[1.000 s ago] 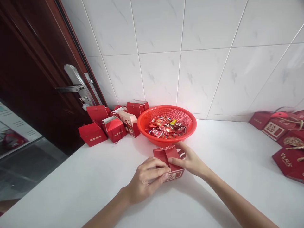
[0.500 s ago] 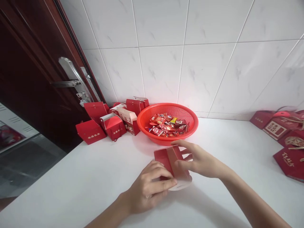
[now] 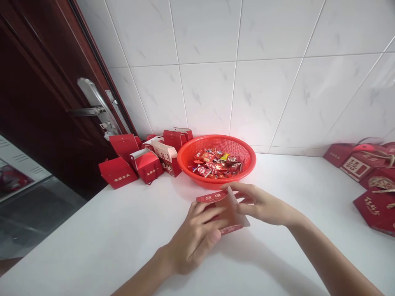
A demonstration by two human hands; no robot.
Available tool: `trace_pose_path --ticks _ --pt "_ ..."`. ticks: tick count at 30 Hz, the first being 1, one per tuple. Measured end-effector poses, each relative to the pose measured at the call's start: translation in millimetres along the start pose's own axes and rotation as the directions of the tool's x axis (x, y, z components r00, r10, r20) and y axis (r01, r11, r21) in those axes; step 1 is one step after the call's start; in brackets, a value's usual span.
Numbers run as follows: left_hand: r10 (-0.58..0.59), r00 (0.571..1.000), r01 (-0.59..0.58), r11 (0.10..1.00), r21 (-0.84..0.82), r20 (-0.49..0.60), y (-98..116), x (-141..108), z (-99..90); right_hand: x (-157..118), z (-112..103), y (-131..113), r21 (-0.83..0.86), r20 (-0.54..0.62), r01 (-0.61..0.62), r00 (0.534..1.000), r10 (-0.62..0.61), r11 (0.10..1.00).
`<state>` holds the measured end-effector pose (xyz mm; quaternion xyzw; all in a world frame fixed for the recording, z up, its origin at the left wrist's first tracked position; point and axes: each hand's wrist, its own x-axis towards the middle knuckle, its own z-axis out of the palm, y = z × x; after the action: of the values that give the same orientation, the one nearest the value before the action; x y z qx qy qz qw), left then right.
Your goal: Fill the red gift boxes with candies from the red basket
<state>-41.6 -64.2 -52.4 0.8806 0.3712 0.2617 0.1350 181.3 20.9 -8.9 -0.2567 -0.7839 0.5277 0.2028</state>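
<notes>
box (image 3: 226, 204) stands open on the white table (image 3: 123, 238), just before the red basket (image 3: 212, 184) of sweets (image 3: 216, 166); right hand (image 3: 263, 207) has its grip clamped on the box's side flap, left hand (image 3: 194, 236) lays fingers across it, grip hard to tell.

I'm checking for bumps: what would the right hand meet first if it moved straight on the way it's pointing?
The right hand would likely meet the red box first; it seems to touch it now, though depth is hard to judge.
</notes>
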Motion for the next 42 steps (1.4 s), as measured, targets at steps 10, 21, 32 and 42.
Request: trace_pose_path --ticks 10,21,32,42 --pt "-0.016 0.928 -0.040 0.989 -0.142 -0.372 -16 -12 7.7 1 1 2 0.013 0.008 -0.014 1.000 0.014 1.000" --pt "0.017 0.989 -0.028 0.997 -0.073 -0.147 -8 -8 -1.0 3 7 3 0.001 0.021 0.021 1.000 -0.021 1.000" --pt "-0.021 0.857 0.074 0.994 0.083 -0.514 -16 -6 -18.2 3 4 4 -0.029 0.007 -0.003 1.000 0.003 1.000" --pt "-0.051 0.957 0.063 0.997 0.034 -0.285 -27 -18 -24.3 1 7 12 -0.145 -0.103 0.046 0.993 -0.062 0.988"
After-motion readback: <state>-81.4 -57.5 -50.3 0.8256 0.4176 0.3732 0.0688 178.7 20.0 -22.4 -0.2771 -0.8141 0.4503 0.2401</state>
